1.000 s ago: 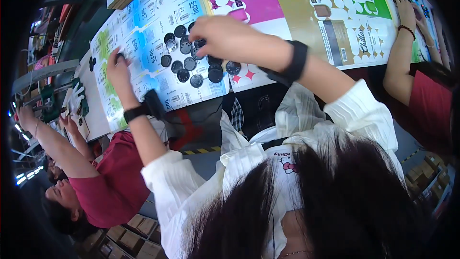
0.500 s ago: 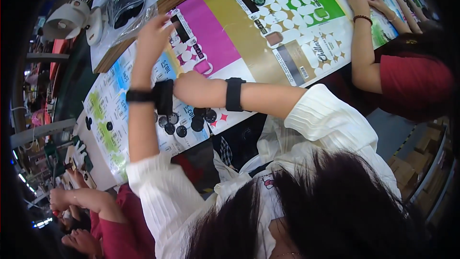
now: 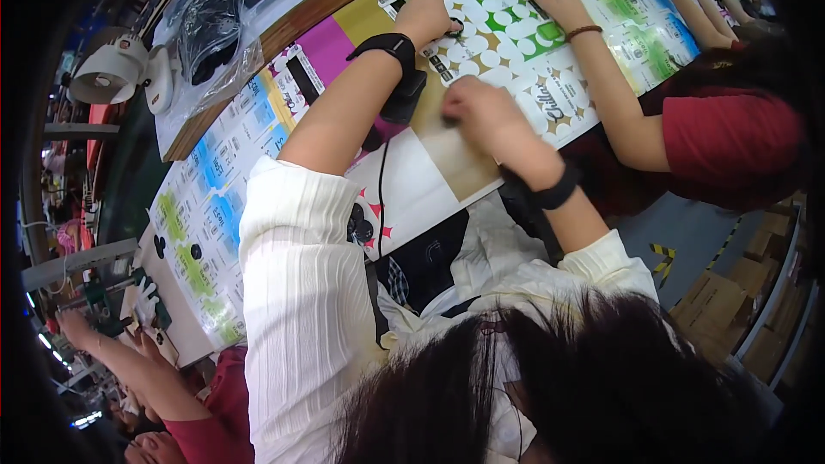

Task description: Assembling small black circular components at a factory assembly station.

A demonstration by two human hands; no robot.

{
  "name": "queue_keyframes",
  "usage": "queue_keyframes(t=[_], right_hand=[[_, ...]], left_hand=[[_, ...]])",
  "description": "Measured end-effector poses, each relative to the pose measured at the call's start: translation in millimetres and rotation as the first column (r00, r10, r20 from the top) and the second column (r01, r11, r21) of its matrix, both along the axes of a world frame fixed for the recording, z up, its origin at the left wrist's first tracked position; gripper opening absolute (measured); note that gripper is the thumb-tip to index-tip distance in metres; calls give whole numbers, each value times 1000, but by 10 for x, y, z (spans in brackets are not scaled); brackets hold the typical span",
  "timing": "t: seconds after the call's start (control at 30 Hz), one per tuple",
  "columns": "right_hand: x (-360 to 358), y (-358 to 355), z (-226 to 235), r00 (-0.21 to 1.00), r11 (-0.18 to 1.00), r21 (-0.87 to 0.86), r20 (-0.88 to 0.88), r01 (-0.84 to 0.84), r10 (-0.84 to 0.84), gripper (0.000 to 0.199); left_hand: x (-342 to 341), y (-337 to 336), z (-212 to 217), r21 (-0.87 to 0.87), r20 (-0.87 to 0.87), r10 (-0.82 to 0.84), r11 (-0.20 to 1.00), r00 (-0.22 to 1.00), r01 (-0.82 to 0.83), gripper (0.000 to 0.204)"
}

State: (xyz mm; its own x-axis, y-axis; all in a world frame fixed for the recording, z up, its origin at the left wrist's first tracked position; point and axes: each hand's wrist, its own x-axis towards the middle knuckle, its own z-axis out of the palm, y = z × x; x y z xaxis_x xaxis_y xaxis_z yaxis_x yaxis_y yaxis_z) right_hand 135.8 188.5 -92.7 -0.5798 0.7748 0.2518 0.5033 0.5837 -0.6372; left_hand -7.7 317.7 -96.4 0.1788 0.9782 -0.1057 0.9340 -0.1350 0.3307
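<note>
Though blurry, dark piece (image 3: 449, 120) in right grip (image 3: 497, 119); dark disc (image 3: 455, 27) beside left grip (image 3: 423, 17).

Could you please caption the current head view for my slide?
Left hand at a dark round piece, blurred right hand over printed sheets.

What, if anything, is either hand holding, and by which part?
The right hand seems to pinch a small dark piece; blur hides which part. Whether the left hand holds the dark disc beside it cannot be told.

The person's hands (image 3: 427, 17) number two, straps (image 3: 559, 189) two, black discs (image 3: 196, 251) at least three.
</note>
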Motion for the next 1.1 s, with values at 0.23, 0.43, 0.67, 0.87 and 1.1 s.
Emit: queue_keyframes(t=[0.23, 0.43, 0.67, 0.87, 1.1], right_hand=[[603, -62, 426, 809, 882, -450, -463, 136, -361, 14], [571, -332, 519, 788, 890, -455, -540, 23, -296, 19], [387, -569, 682, 654, 841, -518, -692, -156, -305, 22], [141, -691, 851, 701, 914, -299, -713, -275, -22, 25], [56, -745, 841, 815, 964, 163, -515, -212, 267, 32]], left_hand=[[176, -133, -152, 27, 205, 174, 983, 963, -184, 29], [121, -518, -157, 118, 444, 252, 935, 860, -335, 27], [146, -1817, 737, -160, 922, 205, 974, 329, -159, 20], [265, -2609, 1144, -117, 989, 142, 918, 39, -379, 24], [315, -2821, 986, 65, 981, 50, 824, 187, -562, 24]])
